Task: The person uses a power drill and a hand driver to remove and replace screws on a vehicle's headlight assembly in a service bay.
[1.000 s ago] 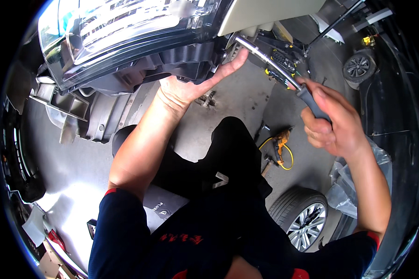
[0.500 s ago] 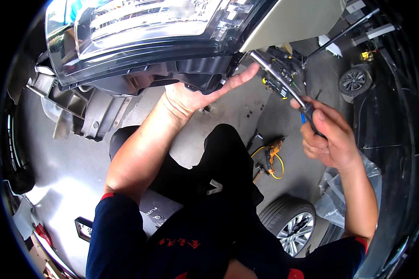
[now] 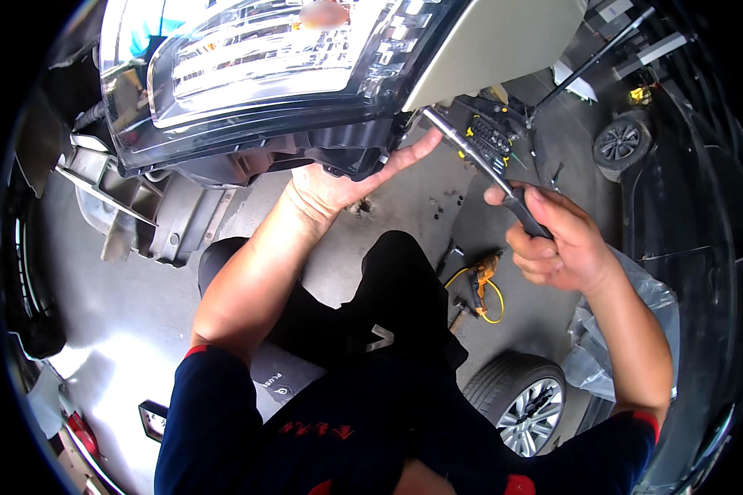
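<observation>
A large clear headlight in a black housing fills the top of the view, next to a pale body panel. Under the housing's lower edge my left hand is pressed up, one finger stretched right toward the tool's tip; its other fingers are hidden behind the housing. My right hand is wrapped around the black handle of a ratchet wrench with a chrome shaft. That shaft slants up and left to the lower corner of the panel, beside my left fingertip. What its head sits on is hidden.
On the floor lie an orange-and-black power tool with a yellow cord, a loose wheel, and a socket set. Grey car parts lie left. A dark car and clear plastic sheeting are on the right.
The view has shifted a little, so the headlight sits lower. My right hand and the ratchet wrench have moved slightly left. Left hand stays under the headlight.
</observation>
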A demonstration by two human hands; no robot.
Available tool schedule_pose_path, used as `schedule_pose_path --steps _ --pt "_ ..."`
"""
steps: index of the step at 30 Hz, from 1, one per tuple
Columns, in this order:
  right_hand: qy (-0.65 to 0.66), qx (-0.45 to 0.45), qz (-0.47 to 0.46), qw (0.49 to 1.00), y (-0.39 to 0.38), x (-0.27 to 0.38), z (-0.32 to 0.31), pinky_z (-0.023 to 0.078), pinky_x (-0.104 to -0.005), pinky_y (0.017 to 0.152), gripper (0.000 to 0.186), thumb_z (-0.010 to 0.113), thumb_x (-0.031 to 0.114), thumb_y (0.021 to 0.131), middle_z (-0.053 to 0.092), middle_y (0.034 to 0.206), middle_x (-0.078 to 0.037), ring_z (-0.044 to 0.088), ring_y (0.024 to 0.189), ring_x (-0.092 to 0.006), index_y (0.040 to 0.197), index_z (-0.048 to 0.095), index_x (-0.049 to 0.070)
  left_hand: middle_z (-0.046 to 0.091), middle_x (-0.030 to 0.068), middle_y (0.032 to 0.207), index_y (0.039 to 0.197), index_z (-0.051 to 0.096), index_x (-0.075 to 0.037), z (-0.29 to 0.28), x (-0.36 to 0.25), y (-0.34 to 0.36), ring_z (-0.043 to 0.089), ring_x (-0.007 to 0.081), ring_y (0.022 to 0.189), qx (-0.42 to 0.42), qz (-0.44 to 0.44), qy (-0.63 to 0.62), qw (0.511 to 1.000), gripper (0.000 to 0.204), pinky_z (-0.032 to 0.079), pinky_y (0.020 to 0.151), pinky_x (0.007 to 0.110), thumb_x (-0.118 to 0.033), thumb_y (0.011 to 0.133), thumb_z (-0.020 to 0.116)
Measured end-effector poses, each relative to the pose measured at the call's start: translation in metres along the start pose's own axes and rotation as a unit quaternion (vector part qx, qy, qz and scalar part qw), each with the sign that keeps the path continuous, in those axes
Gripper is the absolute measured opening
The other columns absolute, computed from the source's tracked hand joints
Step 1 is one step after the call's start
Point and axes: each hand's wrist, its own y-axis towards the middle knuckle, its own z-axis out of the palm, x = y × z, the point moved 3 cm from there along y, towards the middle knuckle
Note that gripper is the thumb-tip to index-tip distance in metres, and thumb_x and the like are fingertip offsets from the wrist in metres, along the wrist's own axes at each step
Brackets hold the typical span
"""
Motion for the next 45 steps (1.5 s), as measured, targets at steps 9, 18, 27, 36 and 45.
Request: schedule_pose_path --steps 9,18,27,36,45 --pt "-0.694 -0.252 -0.367 0.565 -0.004 0.005 0.023 0.035 -0.0246 0.046 0.044 0.051 0.037 0.11 0.048 0.067 0.002 0.039 0.049 -0.0074 0.14 0.059 0.006 0.044 0.0209 0.155 0.152 0.039 0.001 0.006 -0.002 -0.005 0.035 0.0448 0.146 -0.141 0.017 -0.061 0.988 0.063 0.02 0.126 0.064 -0.043 0.108 0.033" --pt "-0.24 -0.06 -0.024 0.969 0.005 0.019 -0.002 0.032 -0.0229 0.044 0.046 0.047 0.038 0.111 0.05 0.07 0.002 0.038 0.049 -0.0047 0.14 0.059 0.004 0.052 0.0194 0.149 0.146 0.047 0.003 0.014 0.006 0.001 0.051 0.0409 0.136 -0.134 0.011 0.008 0.991 0.05 0.041 0.119 0.056 -0.025 0.105 0.049" --pt "-0.247 -0.086 -0.102 0.96 0.005 0.0 0.004 0.034 -0.0235 0.045 0.041 0.053 0.035 0.109 0.05 0.07 0.003 0.042 0.051 -0.0062 0.135 0.061 0.005 0.034 0.0224 0.161 0.153 0.037 0.002 -0.013 -0.015 -0.014 0.029 0.0486 0.149 -0.007 -0.007 -0.037 0.999 0.058 0.025 0.125 0.062 -0.033 0.106 0.037" --pt "-0.698 -0.261 -0.377 0.551 -0.002 0.007 0.032 0.035 -0.0233 0.046 0.046 0.052 0.037 0.109 0.052 0.07 0.001 0.043 0.053 -0.0064 0.139 0.058 0.004 0.034 0.0263 0.159 0.153 0.037 0.003 0.012 0.001 -0.007 0.028 0.0484 0.148 -0.166 0.022 -0.124 0.978 0.066 0.022 0.125 0.065 -0.045 0.107 0.034" --pt "-0.038 0.002 0.017 0.999 0.012 0.003 -0.008 0.029 -0.0219 0.045 0.048 0.048 0.043 0.11 0.042 0.066 0.003 0.032 0.049 -0.0039 0.133 0.061 0.003 0.037 0.0243 0.158 0.15 0.04 0.003 0.001 0.0 -0.001 0.03 0.047 0.148 0.042 -0.004 0.019 0.999 0.061 0.021 0.125 0.064 -0.041 0.108 0.034"
